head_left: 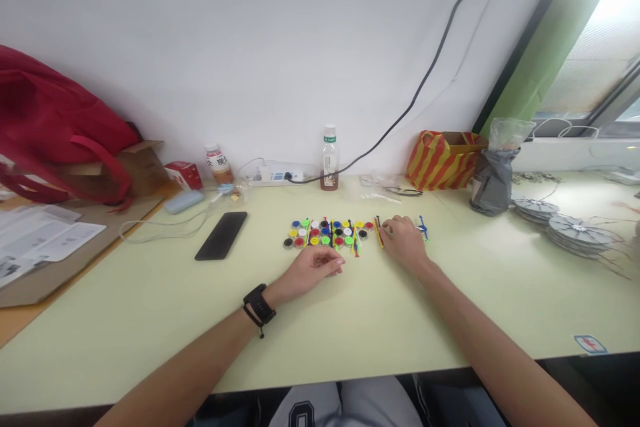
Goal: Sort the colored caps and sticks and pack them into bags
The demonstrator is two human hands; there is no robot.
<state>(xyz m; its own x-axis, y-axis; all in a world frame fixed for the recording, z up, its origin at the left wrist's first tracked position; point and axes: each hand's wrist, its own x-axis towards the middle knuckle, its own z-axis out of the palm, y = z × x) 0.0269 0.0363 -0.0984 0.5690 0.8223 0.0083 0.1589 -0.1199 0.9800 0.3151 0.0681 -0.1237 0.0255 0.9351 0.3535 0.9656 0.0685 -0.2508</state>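
Note:
Small round discs (pixel 315 241) in red, yellow, blue, green, white and black lie in rows on the pale table (pixel 320 320). Thin coloured plastic sticks (pixel 355 240) are laid across and between them. My left hand (pixel 313 268) rests just in front of the discs, its fingers curled in and the thumb against them; whether anything is inside is hidden. To the right of the rows, my right hand (pixel 404 240) is closed, its thumb and fingertips at a yellow plastic stick (pixel 379 235). Beside that hand's far side lies a blue plastic stick (pixel 423 227), partly covered.
A black phone (pixel 221 235) lies to the left, near a white cable (pixel 165 233). Along the wall stand a drink bottle (pixel 329 160), a power strip (pixel 285 174) and a striped bag (pixel 440 160). Stacked grey discs (pixel 580 235) sit at the right. A black cord (pixel 425 87) hangs across.

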